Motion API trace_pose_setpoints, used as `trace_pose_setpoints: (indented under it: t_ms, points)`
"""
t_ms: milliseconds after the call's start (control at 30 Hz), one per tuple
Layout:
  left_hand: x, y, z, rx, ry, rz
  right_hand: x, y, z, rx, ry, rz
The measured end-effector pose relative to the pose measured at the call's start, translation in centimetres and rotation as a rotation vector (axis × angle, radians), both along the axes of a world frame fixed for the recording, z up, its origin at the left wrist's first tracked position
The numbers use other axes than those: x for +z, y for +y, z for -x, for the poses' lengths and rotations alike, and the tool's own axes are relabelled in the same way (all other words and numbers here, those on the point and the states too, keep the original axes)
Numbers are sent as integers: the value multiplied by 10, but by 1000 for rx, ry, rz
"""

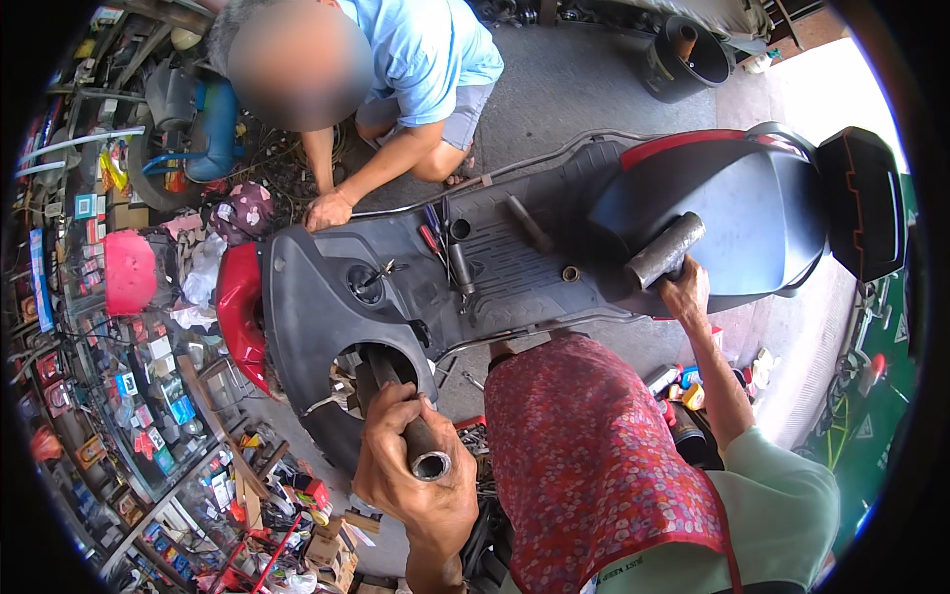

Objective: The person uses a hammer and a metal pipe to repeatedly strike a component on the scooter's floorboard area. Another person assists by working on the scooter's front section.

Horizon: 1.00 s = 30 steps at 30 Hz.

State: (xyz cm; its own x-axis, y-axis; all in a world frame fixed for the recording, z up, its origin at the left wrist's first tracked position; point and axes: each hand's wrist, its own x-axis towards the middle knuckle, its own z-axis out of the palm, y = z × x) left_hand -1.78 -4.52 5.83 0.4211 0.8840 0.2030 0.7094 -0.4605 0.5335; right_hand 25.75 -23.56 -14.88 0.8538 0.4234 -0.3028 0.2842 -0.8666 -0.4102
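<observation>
My left hand (416,475) grips a hollow steel pipe (429,447), whose far end goes into the round opening in the scooter's dark front panel (307,287). My right hand (683,292) is closed on a thick cylindrical metal mallet (665,250), held at the scooter's black seat (737,198). Between my hands, the footboard (505,252) carries screwdrivers (430,238), a dark tool (461,267), a short tube (529,220), a dark ring (460,230) and a small brass-coloured ring (571,272).
A co-worker (416,79) crouches across the scooter, hands at the front panel's far edge. Crowded glass shelving (148,396) lines the left. A black bucket (683,74) stands at the back right, a rear box (859,203) behind the seat, and assorted bottles and parts (693,391) on the floor.
</observation>
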Motion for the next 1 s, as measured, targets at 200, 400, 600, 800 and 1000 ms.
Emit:
trace_pose_setpoints:
  t_ms: [200,400,600,800,1000]
  points:
    - [-22,1,14,30,-45,-31,5,3,4,-5,3,-16]
    - [-36,19,21,-211,-342,136,3,4,2,-31,20,28]
    - [-36,28,1,-36,-249,28,-3,0,1,-3,2,-13]
    - [-38,28,-3,-7,-238,1,2,2,1,-12,41,-28]
    - [-44,30,-3,-5,-284,-16,4,-2,-5,32,80,-17]
